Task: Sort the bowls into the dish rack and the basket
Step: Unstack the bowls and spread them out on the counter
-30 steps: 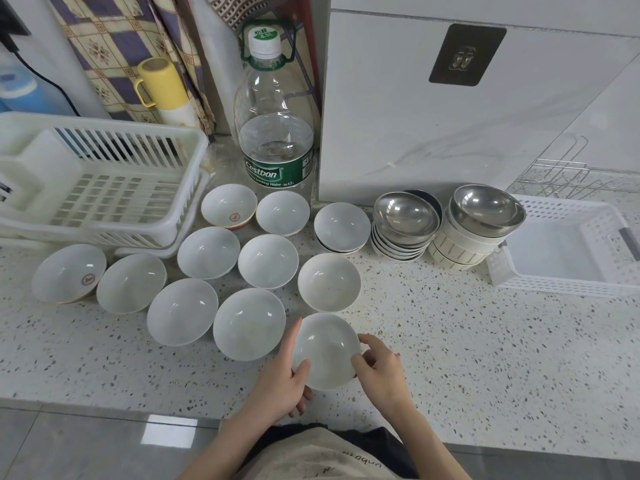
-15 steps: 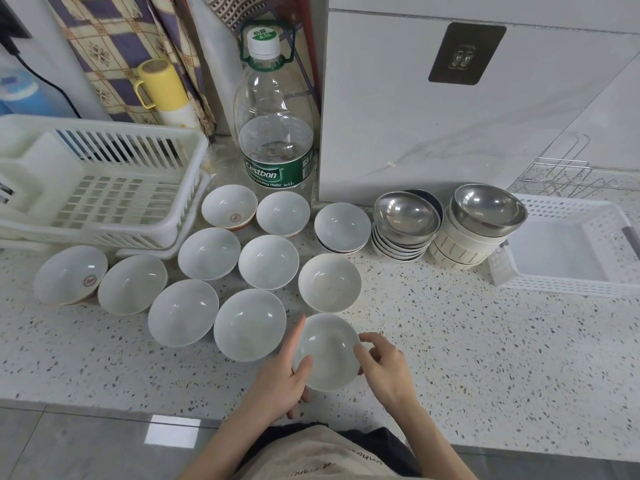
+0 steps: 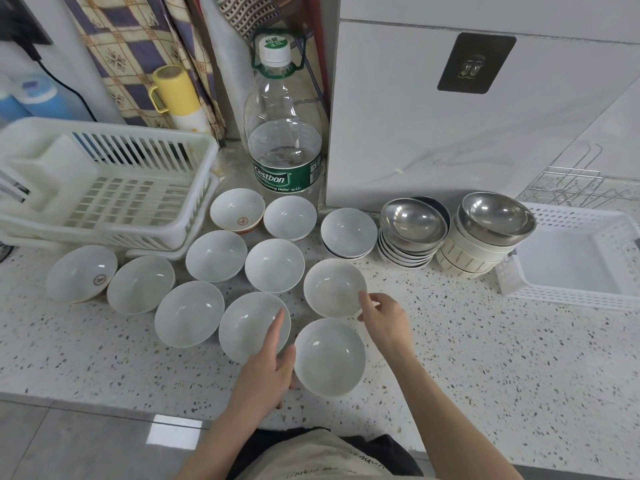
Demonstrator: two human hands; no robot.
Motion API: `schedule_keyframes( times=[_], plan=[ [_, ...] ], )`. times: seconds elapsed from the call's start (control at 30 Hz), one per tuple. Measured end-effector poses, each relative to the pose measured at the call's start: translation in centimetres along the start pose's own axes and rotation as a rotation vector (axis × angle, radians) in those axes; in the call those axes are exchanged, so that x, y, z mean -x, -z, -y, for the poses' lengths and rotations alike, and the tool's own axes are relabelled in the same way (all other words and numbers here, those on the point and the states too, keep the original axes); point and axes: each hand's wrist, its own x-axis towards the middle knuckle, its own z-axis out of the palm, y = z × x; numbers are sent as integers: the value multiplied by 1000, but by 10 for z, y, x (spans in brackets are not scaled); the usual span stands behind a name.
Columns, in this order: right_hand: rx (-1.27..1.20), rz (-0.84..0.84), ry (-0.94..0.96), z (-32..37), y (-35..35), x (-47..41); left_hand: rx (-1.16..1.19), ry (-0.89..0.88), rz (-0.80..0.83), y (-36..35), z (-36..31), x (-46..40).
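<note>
1. Nothing is sorted yet, as far as the view shows: the white slatted plastic dish rack [image 3: 114, 188] at the left of the speckled white desk [image 3: 485, 341] and the white perforated plastic basket [image 3: 571, 261] at the right both hold no bowls.
2. Eleven white ceramic bowls sit singly on the desk between them, in loose rows, and a twelfth white bowl [image 3: 348, 231] tops a short stack by the wall panel.
3. Right of that stands a stack of shallow steel-lined bowls [image 3: 412, 225], and beside it a stack of cream ribbed bowls topped with a steel bowl [image 3: 495, 218], just next to the basket.
4. The left hand [image 3: 268, 372] lies by the nearest white bowl [image 3: 329, 356], thumb against its left rim and index finger stretched out over the neighbouring white bowl [image 3: 254, 327]; its fingers are fairly straight and apart, clamped on nothing.
5. The right hand [image 3: 386, 318] reaches to the white bowl just behind [image 3: 334, 287], its loosely curled fingers touching the near right rim (a firm pinch cannot be made out from here).
6. My reading: the sorting is at its very start, and every bowl, loose or stacked, is left to move.
7. A large clear water bottle [image 3: 284, 140] stands behind the bowls, out of the way.
</note>
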Motion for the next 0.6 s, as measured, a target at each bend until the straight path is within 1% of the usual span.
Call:
schedule_keyframes(
  times=[0.1,0.17,0.33,0.4,0.47,0.53,0.6],
  plan=[
    [62,-112,13,8,2,-7,56,-15,12,4,-2,0],
    [60,-191,20,15,7,-13,74,-49,-5,9,-9,-5],
    [55,-228,42,36,21,-33,99,-117,-59,20,-53,-43],
    [29,-227,41,42,24,-38,49,-140,-71,23,-75,-71],
    [-35,-236,32,46,27,-39,-56,-130,-55,25,-95,-101],
    [-118,-275,18,47,31,-38,-163,-102,-39,26,-113,-127],
    [-214,-337,12,44,37,-33,-219,-79,-35,25,-125,-149]
  ],
)
